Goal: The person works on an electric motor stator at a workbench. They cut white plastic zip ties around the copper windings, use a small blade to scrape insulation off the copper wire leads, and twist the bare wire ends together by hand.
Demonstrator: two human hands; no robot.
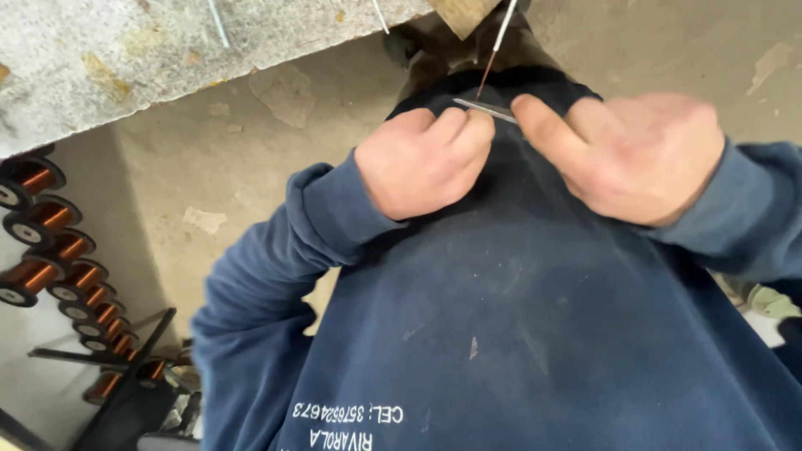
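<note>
A thin, flat metal blade [486,109], grey and narrow, lies nearly level, slanting slightly downward to the right, just above the chest of the dark blue sweatshirt [518,317]. A fine reddish-brown wire [484,77] comes down steeply to meet the blade near its middle; higher up it continues into a pale sleeve [505,25].

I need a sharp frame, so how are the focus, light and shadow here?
Head view: soft, even light with no glare; left hand, right hand and thin grey metal blade fairly sharp; copper wire spools at the left edge slightly soft; dark shadow under the grey concrete bench.
</note>
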